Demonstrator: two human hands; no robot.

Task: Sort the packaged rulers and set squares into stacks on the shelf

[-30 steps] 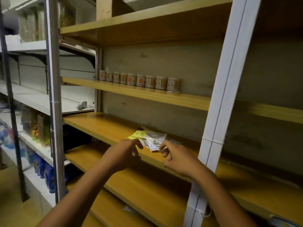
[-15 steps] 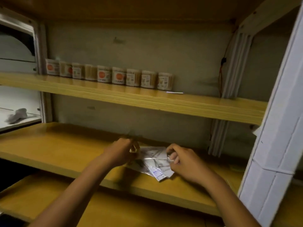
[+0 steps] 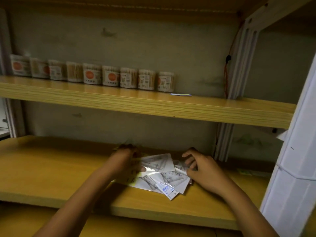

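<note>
A loose pile of clear-wrapped set squares and rulers [image 3: 160,175] lies on the wooden shelf [image 3: 51,171], near the back wall. My left hand [image 3: 124,161] lies over the pile's left side, thumb pressing on the top packet [image 3: 158,162], fingers curled round its far edge. My right hand [image 3: 201,168] is at the pile's right edge, its thumb and fingers pinching a packet there. A packet with a blue and white label [image 3: 168,189] sticks out toward the front. The lower packets are partly hidden by the upper ones and by both hands.
A row of several round jars of wooden sticks [image 3: 92,74] stands on the upper shelf [image 3: 153,106], with a small flat packet [image 3: 180,94] beside it. A white upright post [image 3: 294,168] rises close on the right. An orange cable [image 3: 226,77] hangs at the back.
The camera has moved in closer and lower to the shelf. Both hands have settled onto the pile, the left one now over its left side, the right at its right edge.
</note>
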